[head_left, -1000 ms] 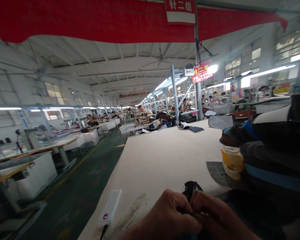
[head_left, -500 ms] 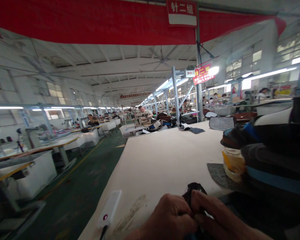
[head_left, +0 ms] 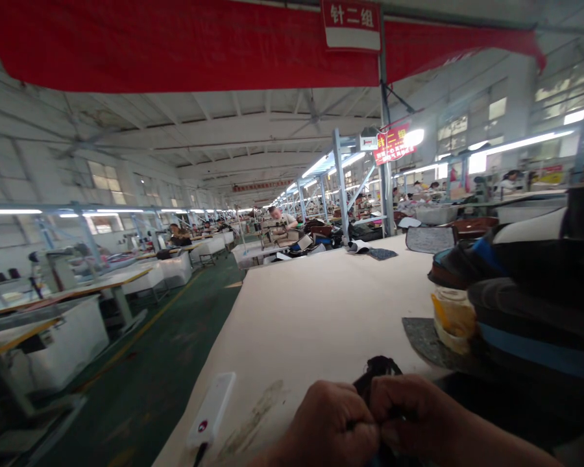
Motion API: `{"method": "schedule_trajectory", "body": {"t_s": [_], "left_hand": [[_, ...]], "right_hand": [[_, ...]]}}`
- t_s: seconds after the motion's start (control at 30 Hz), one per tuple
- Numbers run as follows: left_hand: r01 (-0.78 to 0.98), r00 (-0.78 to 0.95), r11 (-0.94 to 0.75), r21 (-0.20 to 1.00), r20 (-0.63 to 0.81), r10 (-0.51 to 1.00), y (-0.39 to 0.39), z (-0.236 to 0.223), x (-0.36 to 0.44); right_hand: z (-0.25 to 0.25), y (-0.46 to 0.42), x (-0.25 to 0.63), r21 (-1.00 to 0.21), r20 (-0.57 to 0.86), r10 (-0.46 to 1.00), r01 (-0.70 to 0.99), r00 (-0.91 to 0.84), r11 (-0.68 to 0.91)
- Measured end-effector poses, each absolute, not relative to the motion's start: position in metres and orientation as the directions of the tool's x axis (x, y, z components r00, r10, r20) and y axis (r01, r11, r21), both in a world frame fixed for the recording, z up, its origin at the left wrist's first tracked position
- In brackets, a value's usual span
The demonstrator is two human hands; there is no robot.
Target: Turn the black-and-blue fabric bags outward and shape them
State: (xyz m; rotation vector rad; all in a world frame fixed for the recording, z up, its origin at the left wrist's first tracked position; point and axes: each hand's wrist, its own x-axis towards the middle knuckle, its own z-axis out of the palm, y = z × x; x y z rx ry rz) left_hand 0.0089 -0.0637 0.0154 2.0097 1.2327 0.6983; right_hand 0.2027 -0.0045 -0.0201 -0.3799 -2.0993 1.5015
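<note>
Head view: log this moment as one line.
left hand: gripping dark fabric piece | right hand: gripping same piece | nearby: white corded device on cream worktable

Free room lies over the desk [head_left: 316,311] from 10 to 1 o'clock of the left hand [head_left: 331,421] and right hand [head_left: 413,408]; a dark stacked pile [head_left: 530,305] blocks 3 o'clock; a white box [head_left: 211,408] stands at 9 o'clock.
</note>
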Motion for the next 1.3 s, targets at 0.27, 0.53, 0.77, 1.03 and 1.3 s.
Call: {"method": "schedule_trajectory", "body": {"t_s": [0.27,0.53,0.77,1.03,1.3], "left_hand": [[0.629,0.416,-0.368,0.685,0.104,0.903,-0.074,0.013,0.011],[0.61,0.484,-0.282,0.741,-0.067,0.872,-0.073,0.023,0.016],[0.623,0.612,-0.265,0.736,-0.248,0.751,-0.046,0.024,0.013],[0.627,0.539,-0.226,0.746,-0.206,0.816,-0.048,0.023,0.017],[0.666,0.493,-0.305,0.681,-0.094,0.865,-0.058,0.02,0.022]], "right_hand": [[-0.037,-0.023,0.212,-0.562,0.594,0.447,0.053,-0.669,0.825],[-0.013,-0.046,0.242,-0.07,0.588,0.18,0.172,-0.788,0.983],[-0.03,-0.046,0.248,-0.024,0.646,0.175,0.21,-0.743,0.977],[-0.028,-0.025,0.253,-0.661,0.571,0.52,0.02,-0.636,0.75],[-0.022,0.002,0.24,-0.612,0.553,0.278,-0.156,-0.785,0.775]]}}
